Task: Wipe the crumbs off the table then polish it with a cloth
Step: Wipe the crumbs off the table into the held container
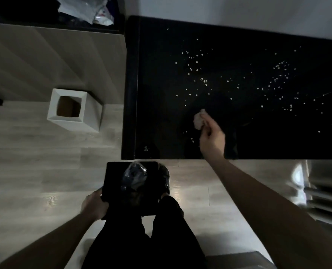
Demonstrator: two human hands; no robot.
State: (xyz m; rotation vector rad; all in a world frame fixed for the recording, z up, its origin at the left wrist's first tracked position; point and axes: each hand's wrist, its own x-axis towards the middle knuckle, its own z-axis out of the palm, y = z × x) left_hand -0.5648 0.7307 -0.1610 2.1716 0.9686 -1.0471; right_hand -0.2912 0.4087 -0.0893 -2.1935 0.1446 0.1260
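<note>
pale crumbs lie scattered across the glossy black table – crumpled whitish cloth near its front edge

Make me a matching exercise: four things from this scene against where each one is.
Things:
1. crumbs
2. wad of cloth
3. black bin
4. white box

Places:
A. standing on the floor left of the table
B. gripped by the left hand below the table's near edge
C. scattered over the dark tabletop
D. pinched in the right hand

Pairs: 1-C, 2-D, 3-B, 4-A
</note>
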